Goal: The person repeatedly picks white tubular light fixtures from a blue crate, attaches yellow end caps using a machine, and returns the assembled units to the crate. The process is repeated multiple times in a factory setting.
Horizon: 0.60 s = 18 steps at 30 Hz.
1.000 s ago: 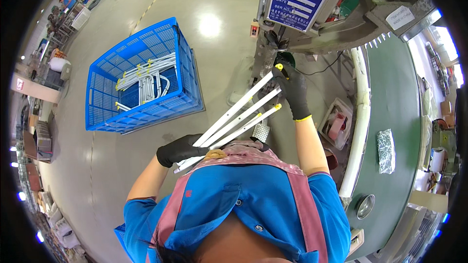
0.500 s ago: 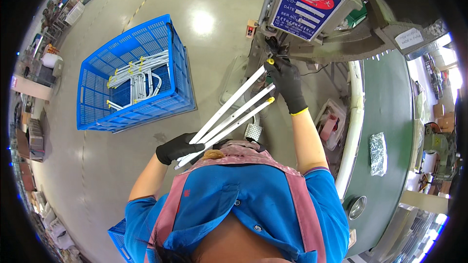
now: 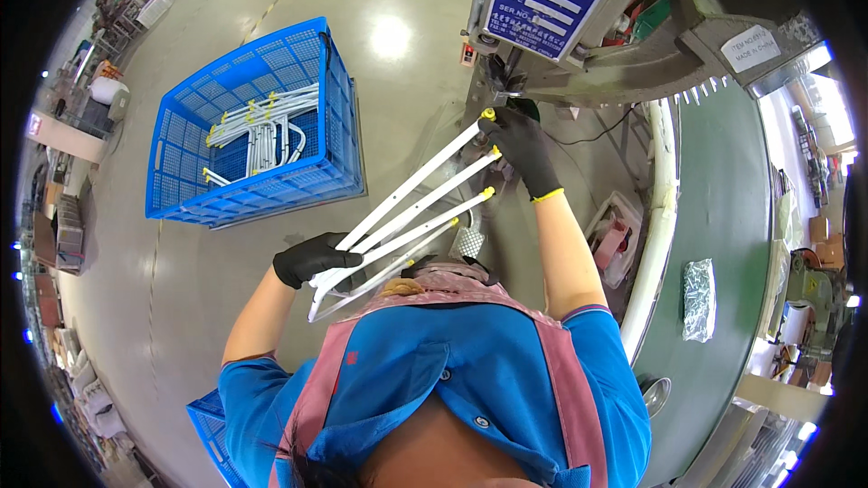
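Grey workshop floor [image 3: 199, 280]; green table [image 3: 732, 190] on the person's right. White tubes [image 3: 413, 183], yellow-tipped, fanned aslant in front of the apron [image 3: 452, 278]. Left hand [image 3: 312, 259], black-gloved, clasps them near their lower ends; right hand [image 3: 522, 149], likewise gloved, pinches the uppermost tip. More tubes in blue crate [image 3: 342, 126], ahead left.

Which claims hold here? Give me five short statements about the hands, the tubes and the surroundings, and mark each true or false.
1. The left hand grips several white tubes. True.
2. The right hand is bare. False: it wears a black glove.
3. The blue crate holds more white tubes. True.
4. The silvery packet lies inside the crate. False: the packet lies on the green surface at the right.
5. The right hand is at the yellow-capped end of a tube. True.
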Motion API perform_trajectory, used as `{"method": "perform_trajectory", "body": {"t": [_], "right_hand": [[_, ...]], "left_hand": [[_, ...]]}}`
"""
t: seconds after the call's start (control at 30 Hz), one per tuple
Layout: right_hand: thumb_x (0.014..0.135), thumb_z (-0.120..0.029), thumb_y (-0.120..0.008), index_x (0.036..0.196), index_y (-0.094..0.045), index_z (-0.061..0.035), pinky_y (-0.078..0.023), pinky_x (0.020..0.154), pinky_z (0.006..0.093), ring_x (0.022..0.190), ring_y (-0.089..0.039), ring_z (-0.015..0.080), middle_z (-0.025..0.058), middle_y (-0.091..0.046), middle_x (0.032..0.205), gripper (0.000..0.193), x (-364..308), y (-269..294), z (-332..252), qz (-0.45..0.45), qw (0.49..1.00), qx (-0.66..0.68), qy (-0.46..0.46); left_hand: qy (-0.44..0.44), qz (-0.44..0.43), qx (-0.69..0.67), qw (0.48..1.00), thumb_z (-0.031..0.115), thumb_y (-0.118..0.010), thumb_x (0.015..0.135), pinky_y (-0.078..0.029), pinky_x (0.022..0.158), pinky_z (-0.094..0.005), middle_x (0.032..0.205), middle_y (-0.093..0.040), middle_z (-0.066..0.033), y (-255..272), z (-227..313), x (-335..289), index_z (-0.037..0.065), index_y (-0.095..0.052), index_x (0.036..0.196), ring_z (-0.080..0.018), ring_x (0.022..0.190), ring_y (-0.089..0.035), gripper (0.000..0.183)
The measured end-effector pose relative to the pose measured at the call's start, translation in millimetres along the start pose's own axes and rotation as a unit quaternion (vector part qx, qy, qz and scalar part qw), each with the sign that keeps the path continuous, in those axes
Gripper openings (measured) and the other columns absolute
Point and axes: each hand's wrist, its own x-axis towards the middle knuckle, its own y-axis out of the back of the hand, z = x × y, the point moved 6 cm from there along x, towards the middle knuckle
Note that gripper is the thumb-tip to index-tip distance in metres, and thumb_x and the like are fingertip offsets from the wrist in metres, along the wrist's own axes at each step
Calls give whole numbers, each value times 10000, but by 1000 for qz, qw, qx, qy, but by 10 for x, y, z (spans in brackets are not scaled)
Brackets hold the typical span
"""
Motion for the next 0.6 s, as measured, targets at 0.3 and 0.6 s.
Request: {"method": "perform_trajectory", "body": {"t": [0.3,0.6], "right_hand": [[774,-338,-675,1011,-672,-37,-498,752,329,832,-655,227,127,-686,894,383,-232,59,435,26,988,119,-97],[748,-360,-710,957,-695,-32,-500,719,340,763,-666,250,142,-690,834,389,-142,7,431,60,971,221,-74]], "left_hand": [[-35,28,-51,998,244,-650,873,-530,617,-296,873,-680,-114,-294,-151,75,8,-490,1251,-169,664,-645,474],[-47,37,-79,995,237,-659,869,-523,642,-283,933,-671,-124,-465,-199,88,3,-481,1277,-155,734,-643,504]]}}
